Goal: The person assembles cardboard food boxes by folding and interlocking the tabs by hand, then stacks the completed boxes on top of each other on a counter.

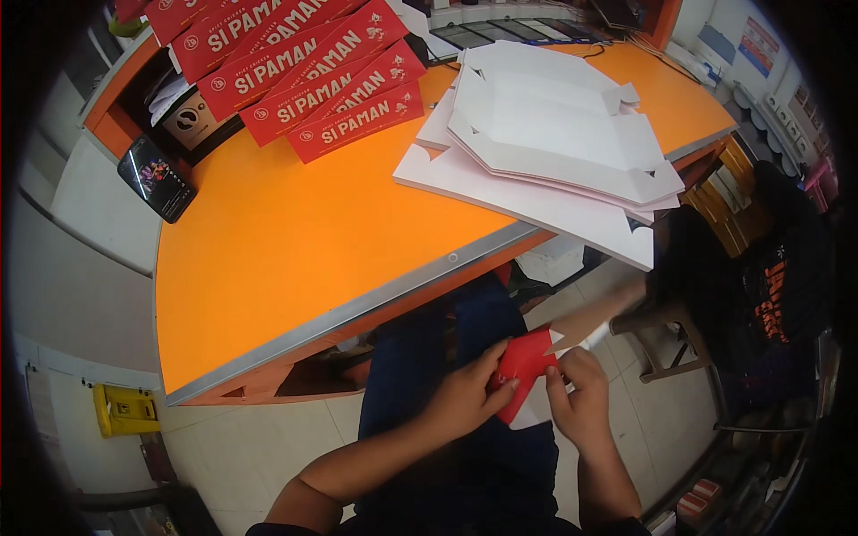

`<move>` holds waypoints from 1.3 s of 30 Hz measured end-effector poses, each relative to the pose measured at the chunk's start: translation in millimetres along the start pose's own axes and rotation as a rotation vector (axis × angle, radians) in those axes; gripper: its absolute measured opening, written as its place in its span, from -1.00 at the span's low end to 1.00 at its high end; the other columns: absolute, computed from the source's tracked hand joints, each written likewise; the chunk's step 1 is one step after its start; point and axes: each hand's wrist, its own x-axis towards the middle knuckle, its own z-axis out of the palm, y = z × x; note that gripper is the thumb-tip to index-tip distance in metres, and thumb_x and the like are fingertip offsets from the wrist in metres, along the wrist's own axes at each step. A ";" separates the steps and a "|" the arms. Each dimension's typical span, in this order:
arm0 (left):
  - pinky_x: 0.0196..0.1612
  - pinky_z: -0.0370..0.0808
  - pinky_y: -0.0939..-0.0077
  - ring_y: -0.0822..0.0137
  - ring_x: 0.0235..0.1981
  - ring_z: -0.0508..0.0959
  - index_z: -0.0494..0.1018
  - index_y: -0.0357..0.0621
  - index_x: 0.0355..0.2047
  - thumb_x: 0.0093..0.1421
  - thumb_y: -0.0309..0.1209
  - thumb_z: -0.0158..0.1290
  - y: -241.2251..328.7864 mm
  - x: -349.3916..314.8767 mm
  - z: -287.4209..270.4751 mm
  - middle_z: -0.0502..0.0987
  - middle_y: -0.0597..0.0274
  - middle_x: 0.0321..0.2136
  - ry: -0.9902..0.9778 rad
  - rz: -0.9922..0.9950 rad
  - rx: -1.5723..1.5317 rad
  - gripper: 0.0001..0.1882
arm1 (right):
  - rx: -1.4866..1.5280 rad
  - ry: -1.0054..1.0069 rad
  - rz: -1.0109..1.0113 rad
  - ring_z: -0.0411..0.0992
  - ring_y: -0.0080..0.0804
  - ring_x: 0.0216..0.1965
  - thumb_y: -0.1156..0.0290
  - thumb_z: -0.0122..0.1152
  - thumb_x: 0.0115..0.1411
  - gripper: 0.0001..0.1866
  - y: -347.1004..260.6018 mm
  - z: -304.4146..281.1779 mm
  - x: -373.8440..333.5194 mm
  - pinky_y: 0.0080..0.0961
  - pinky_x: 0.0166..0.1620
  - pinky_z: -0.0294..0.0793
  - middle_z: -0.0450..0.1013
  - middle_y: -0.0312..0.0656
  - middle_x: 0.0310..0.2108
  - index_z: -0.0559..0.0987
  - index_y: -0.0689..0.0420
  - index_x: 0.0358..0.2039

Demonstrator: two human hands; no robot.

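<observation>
Above my lap I hold a red and white cardboard box [525,362], partly folded, with a brownish panel blurred by motion at its far right. My left hand [469,391] grips its left side, thumb on the red face. On the other side, my right hand [579,393] pinches the edge with bent fingers. Flat white box blanks [554,134] lie piled on the orange table [295,241], past my hands and overhanging its front edge. At the far left of the table, folded red boxes [313,80] are heaped in overlapping rows.
A lit phone [156,179] leans at the table's left edge. Several dark tablets or phones [509,34] line the back. To the right stand a stool [666,348] and a dark garment [769,286]. A yellow object [125,409] sits low on the left.
</observation>
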 end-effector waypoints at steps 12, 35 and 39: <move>-0.18 0.58 0.27 0.01 -0.26 0.64 0.24 -0.08 0.33 0.22 -0.35 0.23 -2.7 1.8 -0.9 0.58 -0.08 -0.26 0.129 0.116 0.165 -0.30 | 0.178 -0.123 -0.030 0.49 -0.32 -0.30 0.57 0.11 0.27 -0.91 21.3 35.0 -28.5 -0.40 -0.20 0.45 0.48 -0.13 -0.35 0.56 0.25 -0.26; 0.20 0.38 0.16 0.16 0.22 0.35 0.01 -0.11 0.39 0.38 -0.28 0.00 -110.4 -54.7 -21.1 0.25 0.05 0.23 0.284 -0.514 -0.778 -0.34 | -0.150 0.230 -0.209 0.40 -0.08 0.01 0.43 0.40 0.05 -0.48 -4.7 39.8 9.9 -0.17 0.09 0.34 0.42 0.01 -0.02 0.50 0.20 0.05; 0.24 0.35 -0.05 0.10 0.31 0.25 -0.13 -0.05 0.43 0.41 -0.24 -0.06 -107.4 -75.2 -22.7 0.14 0.06 0.33 0.288 -0.501 -1.026 -0.30 | 0.213 0.332 0.179 0.25 -0.14 0.27 0.48 0.33 0.11 -0.23 16.8 49.2 8.6 -0.22 0.30 0.18 0.20 0.10 0.27 0.23 0.18 0.33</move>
